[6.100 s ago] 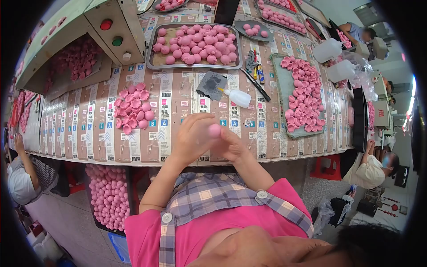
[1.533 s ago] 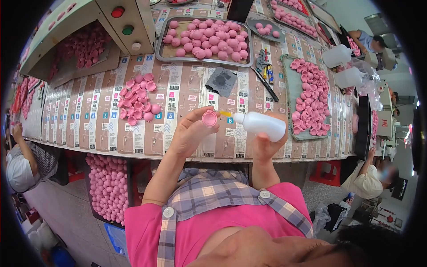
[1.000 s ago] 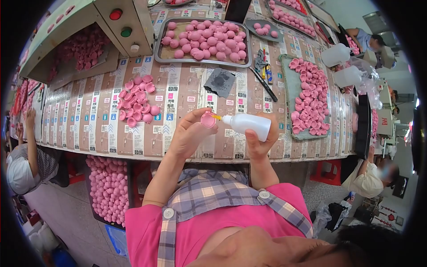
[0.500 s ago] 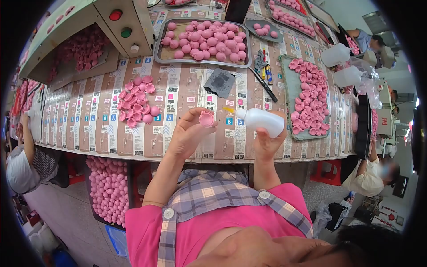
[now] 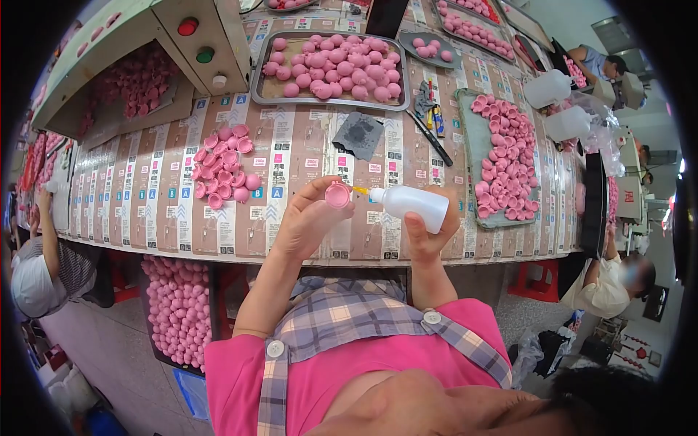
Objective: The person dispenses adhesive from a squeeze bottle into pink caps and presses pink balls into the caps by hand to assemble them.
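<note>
Picture a clock face centred on your hands. Your left hand (image 5: pixel 303 227) is pinching a small, round, open pink plastic cup (image 5: pixel 337 195) between thumb and fingertips, its hollow side showing, just left of centre. Your right hand (image 5: pixel 429 243) is grasping a translucent white plastic squeeze bottle (image 5: pixel 414 206), with fingers wrapping its body and thumb pressing along its side. Its thin yellow nozzle (image 5: pixel 360 190) is pointing towards nine o'clock, close to the cup's rim; whether it is touching, you cannot tell.

The piece you are holding seems partway through: it is showing as an open cup, with no second piece closing it. Near twelve o'clock, many closed pink balls (image 5: pixel 345 68) are lying in a shallow silver metal tray (image 5: pixel 331 105), apparently the further-along pieces. Much seems left: between nine and ten o'clock, a loose heap of pink cups (image 5: pixel 224 161), some hollow side up, is resting on the patterned paper-covered table (image 5: pixel 145 211). Between two and three o'clock, more open pink cups (image 5: pixel 509 163) are crowding a greenish rectangular tray (image 5: pixel 467 145). How many are awaiting work, you cannot tell.
</note>
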Demonstrator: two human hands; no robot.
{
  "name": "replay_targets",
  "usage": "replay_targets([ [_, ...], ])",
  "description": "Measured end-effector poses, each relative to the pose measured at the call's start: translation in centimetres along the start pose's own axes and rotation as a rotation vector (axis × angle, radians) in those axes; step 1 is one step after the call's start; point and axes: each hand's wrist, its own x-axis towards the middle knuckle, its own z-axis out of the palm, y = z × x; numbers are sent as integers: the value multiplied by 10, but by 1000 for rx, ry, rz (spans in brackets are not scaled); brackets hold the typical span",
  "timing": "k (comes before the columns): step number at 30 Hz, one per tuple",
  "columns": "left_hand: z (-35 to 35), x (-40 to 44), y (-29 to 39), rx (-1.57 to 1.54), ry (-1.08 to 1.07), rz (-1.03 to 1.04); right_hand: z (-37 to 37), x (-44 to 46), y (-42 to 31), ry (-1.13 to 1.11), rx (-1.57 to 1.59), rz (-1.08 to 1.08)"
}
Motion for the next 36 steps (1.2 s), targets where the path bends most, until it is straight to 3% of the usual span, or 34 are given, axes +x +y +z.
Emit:
replay_targets([
  [10,-1,0,0,11,-4,1,0,2,0,-36,-46,-18],
  [22,-7,2,-1,376,-44,176,-2,-1,4,-27,-20,22],
  [27,-12,7,8,638,-120,495,-3,0,10,237,147,84],
  [30,-3,3,21,803,-88,648,-8,18,11,161,220,415],
  [34,1,2,27,878,-75,788,-17,23,57,-67,-98,529],
  [36,-2,2,30,1045,-112,897,-19,16,74,-113,-318,474],
])
